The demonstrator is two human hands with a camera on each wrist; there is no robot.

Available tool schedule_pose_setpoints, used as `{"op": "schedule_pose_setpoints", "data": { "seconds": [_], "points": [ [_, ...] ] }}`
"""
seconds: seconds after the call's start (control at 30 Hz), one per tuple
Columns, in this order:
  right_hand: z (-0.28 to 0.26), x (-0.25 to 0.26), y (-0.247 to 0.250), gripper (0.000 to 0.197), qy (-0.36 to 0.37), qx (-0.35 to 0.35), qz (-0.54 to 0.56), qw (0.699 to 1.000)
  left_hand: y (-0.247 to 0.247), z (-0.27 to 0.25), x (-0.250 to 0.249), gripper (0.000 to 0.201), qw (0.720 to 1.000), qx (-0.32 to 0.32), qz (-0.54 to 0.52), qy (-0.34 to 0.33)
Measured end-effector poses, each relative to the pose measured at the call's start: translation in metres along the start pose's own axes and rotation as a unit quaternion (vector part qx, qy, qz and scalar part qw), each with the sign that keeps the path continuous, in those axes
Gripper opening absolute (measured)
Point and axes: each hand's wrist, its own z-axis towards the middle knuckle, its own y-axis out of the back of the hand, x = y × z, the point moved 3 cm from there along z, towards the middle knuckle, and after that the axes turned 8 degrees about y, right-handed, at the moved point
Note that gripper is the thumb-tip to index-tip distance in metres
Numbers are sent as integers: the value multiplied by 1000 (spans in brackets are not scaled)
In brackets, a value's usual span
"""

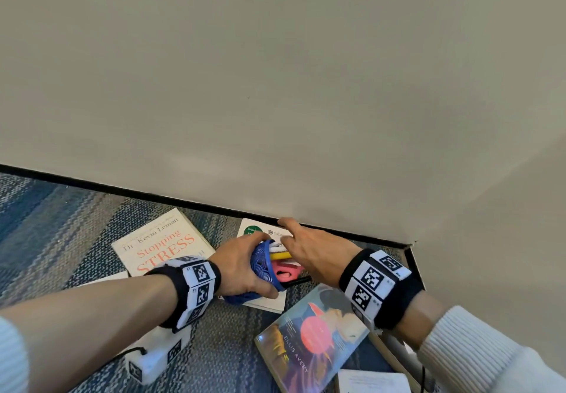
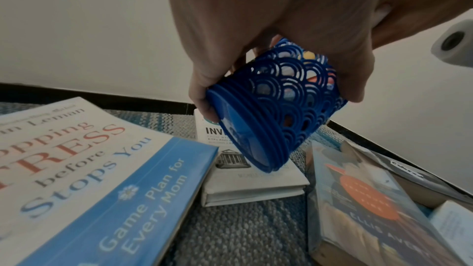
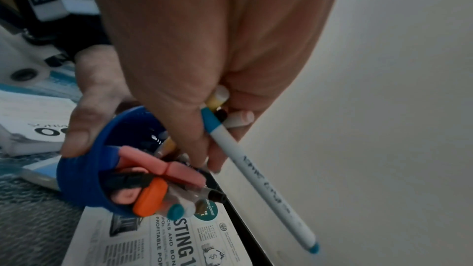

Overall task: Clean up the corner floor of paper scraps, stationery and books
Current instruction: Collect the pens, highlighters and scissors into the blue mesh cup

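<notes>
My left hand (image 1: 245, 265) grips a blue lattice pen cup (image 2: 279, 108), tilted on its side above the white investing book (image 3: 163, 238) by the wall. Pink scissors (image 3: 163, 167), an orange piece (image 3: 149, 197) and several pens stick out of the cup's mouth (image 3: 84, 171). My right hand (image 1: 309, 248) is at that mouth and holds a bundle of pens, among them a white pen with teal ends (image 3: 258, 177) and a yellow one (image 1: 280, 255). Other books lie around: the Stopping Stress book (image 1: 162, 244), a blue-banded book (image 2: 120, 199) and the Ellis Avery book (image 1: 312, 337).
The beige wall (image 1: 275, 86) with its black baseboard (image 1: 153, 196) forms a corner at the right. The floor is blue-grey patterned carpet (image 1: 55, 218). A white sheet of paper (image 1: 372, 380) lies at the lower right, beside a cardboard box edge (image 2: 414, 189).
</notes>
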Motion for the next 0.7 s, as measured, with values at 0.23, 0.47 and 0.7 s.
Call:
{"op": "schedule_pose_setpoints", "data": {
  "seconds": [0.23,0.47,0.7],
  "points": [
    [-14,-10,-13,73,16,9,122,992,-2,0,-3,88,999,22,-27,-21],
    [-18,-13,-18,80,-7,-25,191,981,1,0,-3,91,999,14,-27,-34],
    [-16,-17,-11,65,-24,-38,188,981,0,0,-7,95,998,10,-34,-46]
  ]
}}
